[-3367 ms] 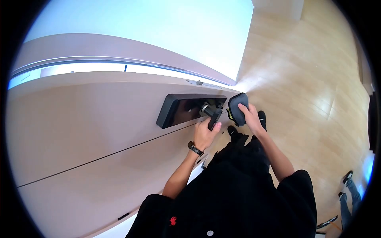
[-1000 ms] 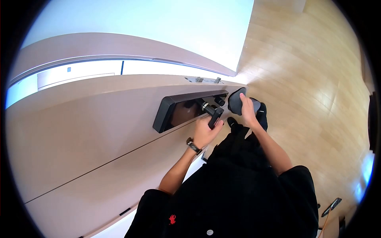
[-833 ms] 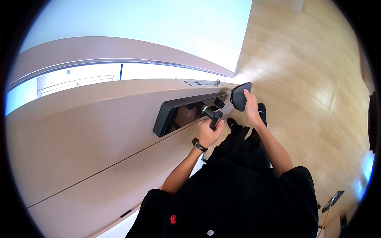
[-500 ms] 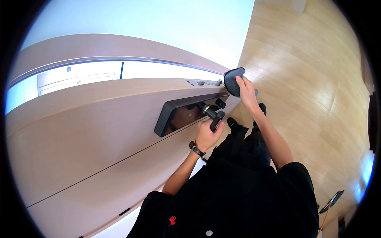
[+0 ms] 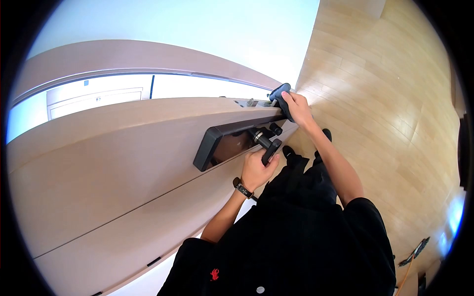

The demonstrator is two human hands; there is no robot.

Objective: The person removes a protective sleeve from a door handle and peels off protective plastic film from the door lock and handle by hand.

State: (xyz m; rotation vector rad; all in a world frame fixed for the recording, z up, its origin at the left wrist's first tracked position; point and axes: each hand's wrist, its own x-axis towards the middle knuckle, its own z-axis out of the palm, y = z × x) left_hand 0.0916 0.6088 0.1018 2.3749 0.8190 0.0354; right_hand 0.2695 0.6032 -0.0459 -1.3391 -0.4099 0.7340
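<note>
My left hand point(image 5: 257, 171) is closed around the black door handle point(image 5: 272, 151), which sticks out from a black lock panel point(image 5: 232, 147) on the beige door point(image 5: 103, 163). In my right hand point(image 5: 299, 109) is a dark grey, soft-looking pad point(image 5: 282, 92), possibly a folded cloth. It is at the door's narrow edge, beside the metal latch plate point(image 5: 251, 103) and the latch bolt; fingers and door partly hide it. A small black knob point(image 5: 275, 129) sits on the panel near the handle.
The door stands ajar, with a beige door frame point(image 5: 123, 54) and a white wall beyond it. Light wood floor point(image 5: 385, 98) stretches to the right. My shoes point(image 5: 290, 153) are close to the door. A mop-like tool point(image 5: 414, 252) lies at the lower right.
My right hand has moved left with the dark pad, bringing it from just off the door's end onto its edge by the latch. My left hand keeps its hold on the handle.
</note>
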